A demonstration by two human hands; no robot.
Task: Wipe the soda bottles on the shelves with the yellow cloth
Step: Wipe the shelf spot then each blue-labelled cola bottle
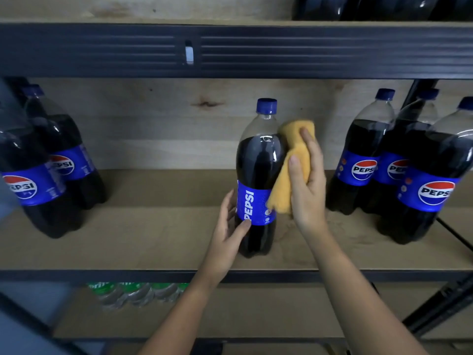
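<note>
The middle shelf [153, 242] carries six large cola bottles in three groups. Two stand at the left [33, 175], one behind the other. One stands alone at the centre [258, 172]. Three stand at the right [399, 165], packed close together. Each of the six has a blue cap and a blue label.

One yellow cloth [289, 172] is present. Two hands are in view: one left hand [227, 237] and one right hand [307, 185].

The upper shelf [128, 11] shows dark bottles [384, 6], cut off by the frame edge; their number cannot be told. The lower shelf [230, 316] holds green-labelled bottles [135, 293], too blurred to count.
</note>
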